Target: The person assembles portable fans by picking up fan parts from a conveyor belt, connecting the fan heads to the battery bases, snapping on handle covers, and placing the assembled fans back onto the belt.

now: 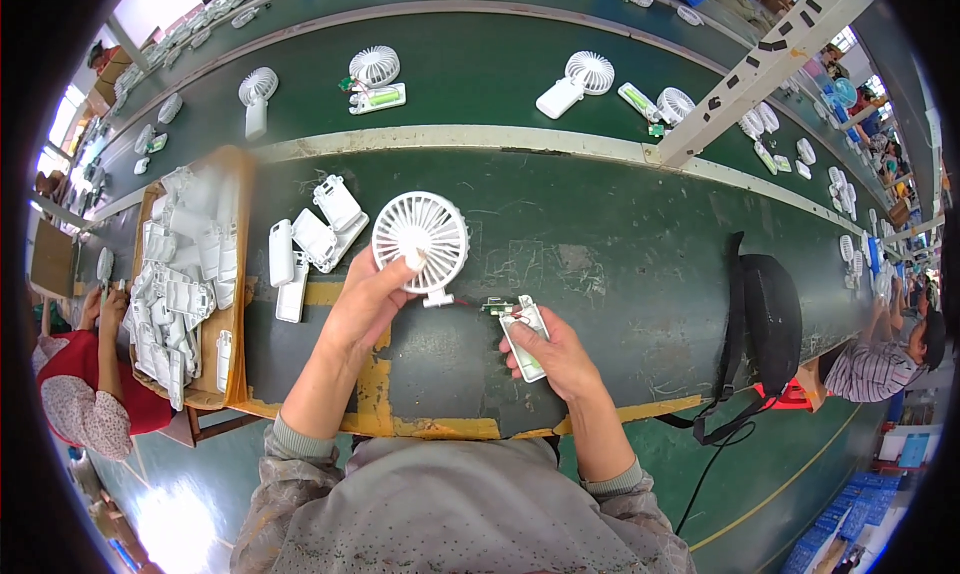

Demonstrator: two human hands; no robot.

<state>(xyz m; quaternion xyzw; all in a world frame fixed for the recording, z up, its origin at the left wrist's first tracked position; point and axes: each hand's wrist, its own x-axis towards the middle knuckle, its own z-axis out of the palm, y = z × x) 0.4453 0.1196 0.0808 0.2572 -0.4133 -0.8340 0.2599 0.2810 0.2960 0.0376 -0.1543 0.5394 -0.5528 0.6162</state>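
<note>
In my left hand (360, 309) is a white round fan head (432, 236), gripped at its lower left with the thumb over the grille's middle. Its short neck points down toward the bench. Thin wires run from that neck to a small green circuit board (497, 308). My right hand (557, 354) is closed round a white handle shell (528, 366), thumb pressed on its inner side, with the board at its upper end. Both parts are held above the dark green bench (450, 374). Several white handle shells (318, 239) lie left of the fan head.
A cardboard box (240, 274) full of white plastic shells stands at the left. Beyond a pale rail (450, 136), a green conveyor (470, 84) carries several small fans. A black bag (770, 314) with straps rests at the right, near a slanting metal post (765, 69). Other people sit on both sides.
</note>
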